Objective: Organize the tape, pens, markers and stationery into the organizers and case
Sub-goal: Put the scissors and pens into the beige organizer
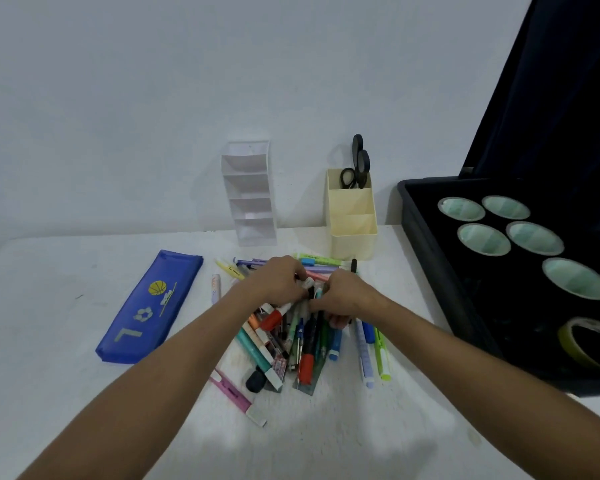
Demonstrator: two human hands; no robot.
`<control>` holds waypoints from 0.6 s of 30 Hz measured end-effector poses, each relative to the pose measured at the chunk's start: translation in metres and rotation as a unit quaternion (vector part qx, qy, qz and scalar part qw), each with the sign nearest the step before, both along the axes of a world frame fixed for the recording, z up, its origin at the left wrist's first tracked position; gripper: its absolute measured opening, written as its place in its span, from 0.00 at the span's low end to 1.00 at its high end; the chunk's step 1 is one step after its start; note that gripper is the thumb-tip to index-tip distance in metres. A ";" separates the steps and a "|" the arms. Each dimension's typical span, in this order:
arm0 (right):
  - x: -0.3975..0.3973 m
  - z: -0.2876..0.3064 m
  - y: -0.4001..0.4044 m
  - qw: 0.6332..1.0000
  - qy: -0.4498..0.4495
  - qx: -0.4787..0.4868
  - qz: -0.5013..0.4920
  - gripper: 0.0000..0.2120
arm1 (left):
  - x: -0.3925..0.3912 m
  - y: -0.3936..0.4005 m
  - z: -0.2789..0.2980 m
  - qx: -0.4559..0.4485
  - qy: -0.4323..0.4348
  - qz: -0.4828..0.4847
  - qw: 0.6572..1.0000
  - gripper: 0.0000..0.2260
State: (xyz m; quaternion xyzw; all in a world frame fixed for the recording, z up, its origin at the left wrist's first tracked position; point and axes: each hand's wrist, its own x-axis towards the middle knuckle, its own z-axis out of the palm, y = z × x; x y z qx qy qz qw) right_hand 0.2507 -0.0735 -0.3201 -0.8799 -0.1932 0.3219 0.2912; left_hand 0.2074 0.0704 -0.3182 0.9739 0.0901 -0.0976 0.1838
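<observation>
A heap of pens, markers and highlighters (302, 344) lies on the white table in front of me. My left hand (278, 282) grips a white marker with a red cap (278, 315) at the top of the heap. My right hand (343, 299) curls round several pens beside it, and the two hands nearly touch. A blue pencil case (146, 310) lies flat to the left. Behind the heap stand a white tiered organizer (250, 195) and a cream pen holder (352, 220) with black scissors (355, 168) in it.
An open black case (426, 244) sits at the right with several rolls of tape (484, 239) inside and a yellow roll (586, 344) near its front. A pink pen (231, 389) lies apart from the heap. The wall stands close behind the organizers.
</observation>
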 end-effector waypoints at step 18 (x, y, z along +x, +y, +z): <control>0.095 0.134 -0.036 0.914 -0.255 0.263 -0.173 0.09 | 0.073 -0.010 0.127 -0.108 -0.333 0.057 0.935 0.08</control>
